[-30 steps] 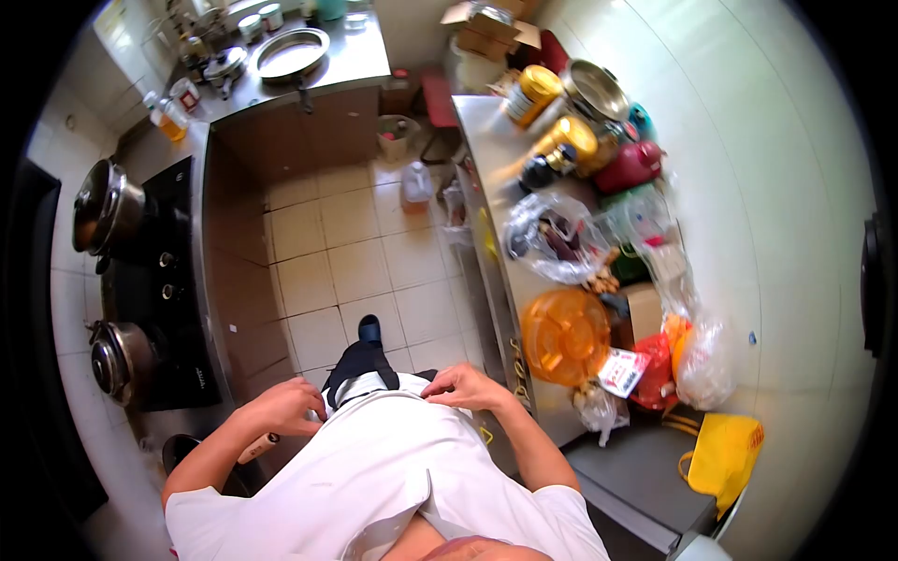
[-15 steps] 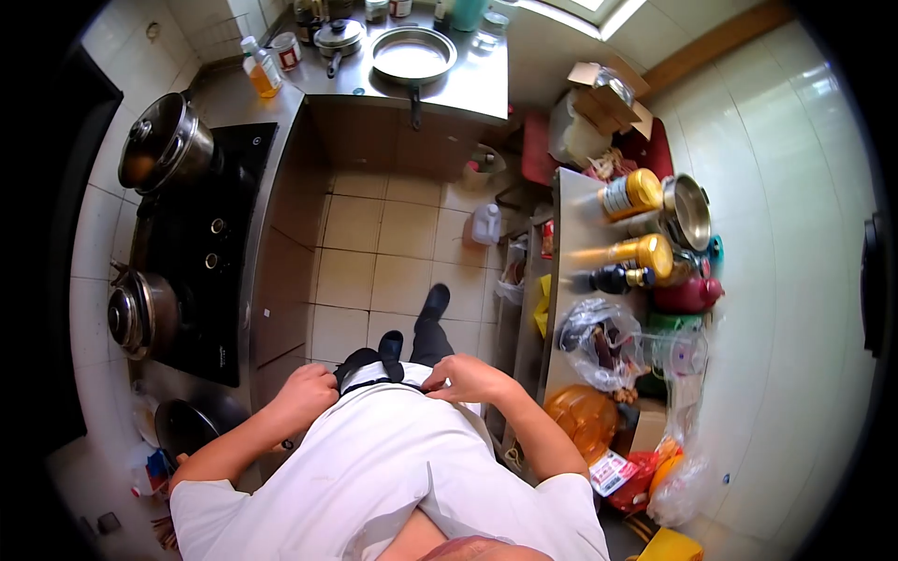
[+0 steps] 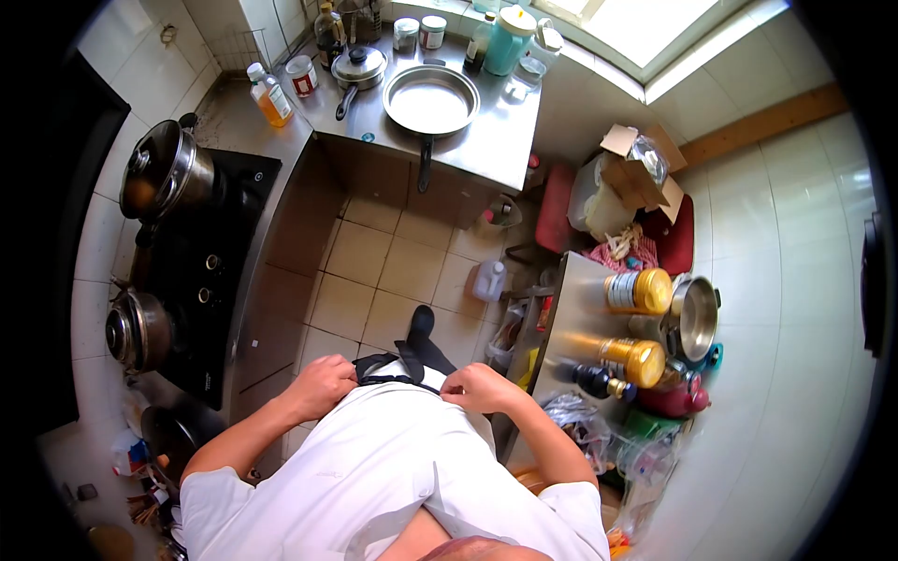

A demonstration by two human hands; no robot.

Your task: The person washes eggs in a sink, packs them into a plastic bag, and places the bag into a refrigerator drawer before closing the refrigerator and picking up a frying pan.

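Note:
My left hand (image 3: 323,387) is closed at the left of my waist, against a black cloth band (image 3: 376,378) that runs across the front of my white shirt (image 3: 393,449). At the other side of the waist, my right hand (image 3: 479,387) pinches at the band's other end, by the shirt's hem. The fingertips of both hands are partly hidden. Between the hands, a loose black strip (image 3: 408,359) sticks out past the shirt. Beyond it shows a dark shoe (image 3: 422,323) on the tiled floor.
Left is a black stove (image 3: 220,290) with a tall pot (image 3: 168,178) and a lidded pot (image 3: 138,329). A frying pan (image 3: 430,99) rests on the far counter (image 3: 514,154). Jars (image 3: 639,292), bottles and bags crowd the right-hand table (image 3: 575,309). A plastic jug (image 3: 488,280) stands on the floor.
The view has tilted up and turned, so the far counter and window show more. Both hands stay closed at the waist. One shoe shows now, where two showed before.

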